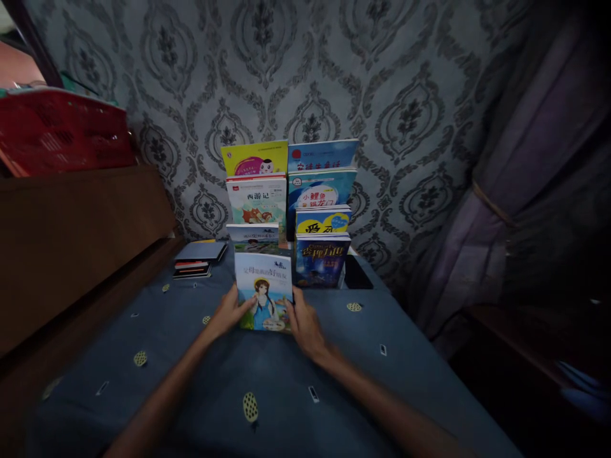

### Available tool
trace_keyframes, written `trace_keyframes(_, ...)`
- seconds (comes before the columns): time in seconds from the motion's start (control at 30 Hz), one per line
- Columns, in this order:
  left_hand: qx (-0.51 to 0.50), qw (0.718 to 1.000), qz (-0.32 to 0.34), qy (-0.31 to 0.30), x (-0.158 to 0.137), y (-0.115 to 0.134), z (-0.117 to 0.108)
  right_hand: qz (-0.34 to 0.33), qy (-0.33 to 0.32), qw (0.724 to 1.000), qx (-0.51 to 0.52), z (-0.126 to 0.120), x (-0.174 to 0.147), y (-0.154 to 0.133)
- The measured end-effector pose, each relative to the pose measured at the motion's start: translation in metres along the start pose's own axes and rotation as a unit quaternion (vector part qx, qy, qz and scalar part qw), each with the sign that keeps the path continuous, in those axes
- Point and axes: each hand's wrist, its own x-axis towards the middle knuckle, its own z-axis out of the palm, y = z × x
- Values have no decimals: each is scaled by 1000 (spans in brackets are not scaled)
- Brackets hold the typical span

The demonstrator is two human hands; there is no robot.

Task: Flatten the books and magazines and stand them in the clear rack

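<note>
Between my two hands a paperback book [265, 280] stands upright, its cover showing a girl in a yellow hat and blue dress. My left hand [229, 312] grips its left edge, thumb on the front. At the right edge my right hand [304, 321] clasps it the same way. Right behind it rises a column of books with a grey-topped book [252, 235], a white and green book [258, 200] and a yellow book [252, 158]. Beside that column stands another, with a dark blue book [321, 262] in front and a light blue book [324, 154] at the back.
A small stack of books [199, 251] lies flat at the left of the blue patterned cloth [191, 394]. A dark flat object [358, 272] lies right of the book columns. A red basket [67, 130] sits on a brown wooden panel [81, 248]. A tied curtain [496, 197] hangs at right.
</note>
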Motion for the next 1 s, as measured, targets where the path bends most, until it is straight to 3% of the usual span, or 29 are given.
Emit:
trace_keyframes(0.13,97,992,60,48,41,18,-22,-42,5,999,-23,-4,57,-10)
trace_keyframes(0.3,185,952,169,176,95,43,-43,-143,94,985,-25,-17,134,-26)
trace_keyframes(0.37,198,940,198,194,110,47,-45,-161,114,980,-20,-21,150,-29)
trace_keyframes(0.5,183,944,207,180,125,40,-41,-169,110,979,-1,-22,157,-23)
trace_keyframes(0.77,197,955,146,167,136,12,-33,-155,87,984,-2,-9,162,3)
trace_keyframes(1.0,220,943,143,205,137,-9,-28,-37,44,988,-142,4,161,5)
